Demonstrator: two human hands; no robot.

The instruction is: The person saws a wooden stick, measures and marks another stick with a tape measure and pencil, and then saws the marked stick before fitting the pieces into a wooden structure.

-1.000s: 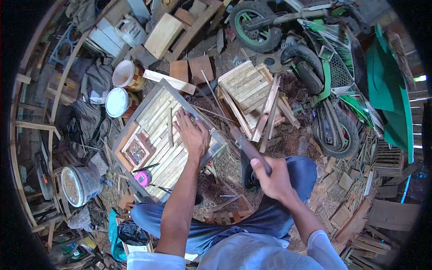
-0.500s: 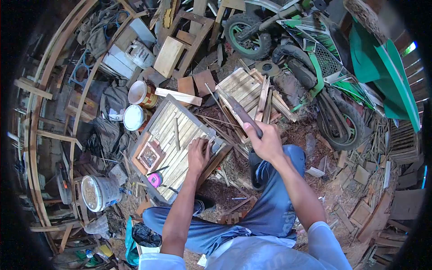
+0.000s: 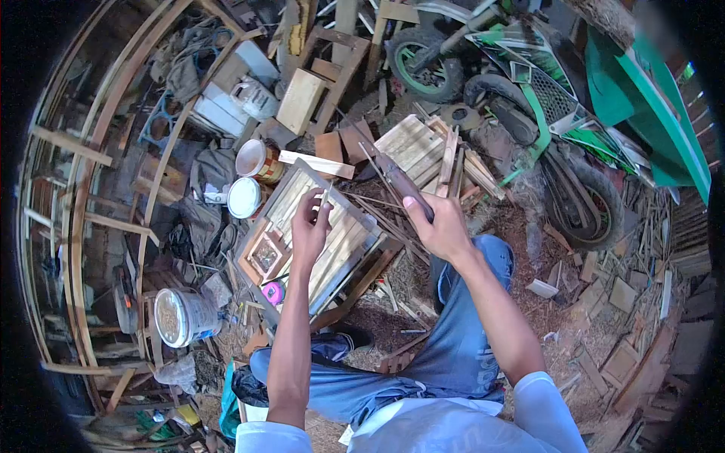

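- Left hand (image 3: 310,232): thumb and fingertips pinched together on a thin wooden strip (image 3: 325,199), over the slatted tabletop (image 3: 341,249).
- Strip looked light and stiff, likely easy to snap; middle seemed the best hold.
- Right hand (image 3: 444,231): fingers wrapped around the handle of a long brown-handled tool (image 3: 400,183), right of the tabletop.
- Tool probably heavier, rigid; handle the safe grip.
- Pink tape measure (image 3: 273,292) lay near the small wooden box (image 3: 282,263).

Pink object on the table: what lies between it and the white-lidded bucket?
The head view shows an open wooden box and the table's grey edge there.
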